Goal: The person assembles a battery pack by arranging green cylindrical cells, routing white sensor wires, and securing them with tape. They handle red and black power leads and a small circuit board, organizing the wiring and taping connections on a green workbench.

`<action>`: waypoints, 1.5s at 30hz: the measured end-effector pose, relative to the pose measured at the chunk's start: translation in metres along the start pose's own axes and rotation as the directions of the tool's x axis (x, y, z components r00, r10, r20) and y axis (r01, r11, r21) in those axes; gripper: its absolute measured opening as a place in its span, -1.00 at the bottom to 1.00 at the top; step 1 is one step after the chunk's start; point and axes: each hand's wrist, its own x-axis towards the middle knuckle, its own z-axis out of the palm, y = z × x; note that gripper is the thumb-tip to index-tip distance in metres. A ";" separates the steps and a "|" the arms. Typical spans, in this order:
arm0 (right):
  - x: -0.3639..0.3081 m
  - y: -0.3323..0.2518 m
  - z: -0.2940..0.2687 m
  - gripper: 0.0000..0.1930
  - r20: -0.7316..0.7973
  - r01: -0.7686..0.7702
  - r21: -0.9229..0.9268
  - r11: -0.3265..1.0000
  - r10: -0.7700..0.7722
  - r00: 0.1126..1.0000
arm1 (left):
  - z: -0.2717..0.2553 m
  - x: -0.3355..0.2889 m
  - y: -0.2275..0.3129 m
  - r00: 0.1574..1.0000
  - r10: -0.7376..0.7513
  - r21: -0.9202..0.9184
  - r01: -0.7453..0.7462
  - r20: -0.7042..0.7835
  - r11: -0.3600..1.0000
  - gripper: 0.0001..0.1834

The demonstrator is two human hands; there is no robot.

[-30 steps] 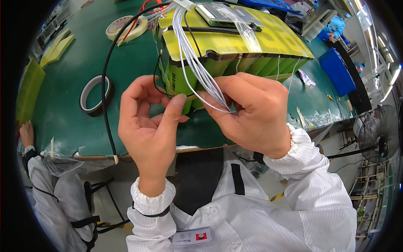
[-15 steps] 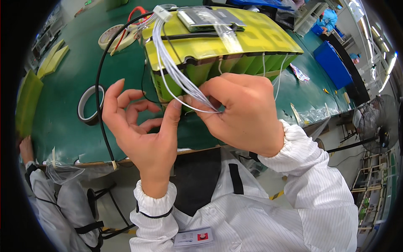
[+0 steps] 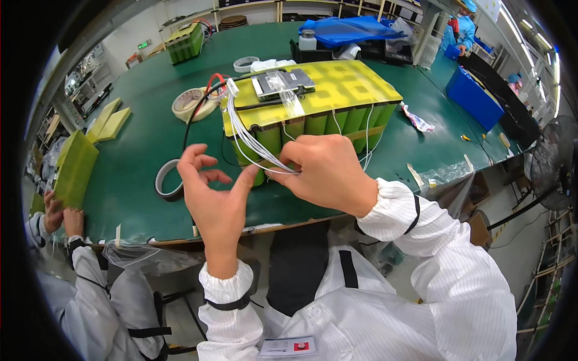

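Note:
A battery pack point(image 3: 355, 90) of green cells under a yellow top sheet stands on the bench in front of me. A flat board with a silver-grey cover point(image 3: 295, 81) is taped onto its top. From a white connector point(image 3: 232, 88) at its left end, a bundle of thin white wires point(image 3: 250, 143) runs down the pack's near side. My right hand point(image 3: 331, 171) is closed, pinching the lower ends of these wires. My left hand point(image 3: 217, 204) has its fingers spread, its thumb tip close to the wires at the pack's lower left corner; whether it touches them I cannot tell.
Tape rolls point(image 3: 170, 179) lie left of the pack on the green bench point(image 3: 138, 207). A black cable curves down behind my left hand. Further left, a co-worker's hands point(image 3: 63, 218) touch another yellow-green pack point(image 3: 77, 168). A blue bin point(image 3: 472, 96) stands at the right.
My view has lifted and drawn back, showing more of the bench. My right hand keeps its pinch on the wires; the left stays spread. A co-worker's second hand now shows at the left.

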 end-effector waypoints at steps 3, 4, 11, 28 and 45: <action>-0.003 0.000 -0.006 -0.85 -0.004 0.027 0.137 0.990 -0.027 1.000 | -0.007 -0.023 0.003 1.000 -0.029 -0.018 0.028 -0.010 0.999 -0.52; -0.004 0.000 -0.008 -0.87 -0.019 0.044 0.194 0.980 -0.041 0.999 | -0.011 -0.031 -0.002 1.000 -0.014 -0.003 0.014 0.013 1.000 -0.61; -0.001 -0.003 -0.027 -0.87 -0.011 -0.024 0.221 0.975 0.027 1.000 | 0.011 -0.043 0.000 0.978 0.185 0.127 -0.197 0.100 0.972 -0.79; 0.012 -0.010 -0.029 -0.82 0.175 -0.096 0.312 0.945 0.042 0.984 | 0.039 -0.034 -0.012 0.963 0.266 0.181 -0.269 0.039 0.946 -0.89; 0.022 -0.010 -0.014 -0.83 0.207 0.053 0.036 0.998 -0.059 0.977 | 0.028 -0.036 -0.019 0.954 0.276 0.336 -0.299 0.114 0.893 -0.93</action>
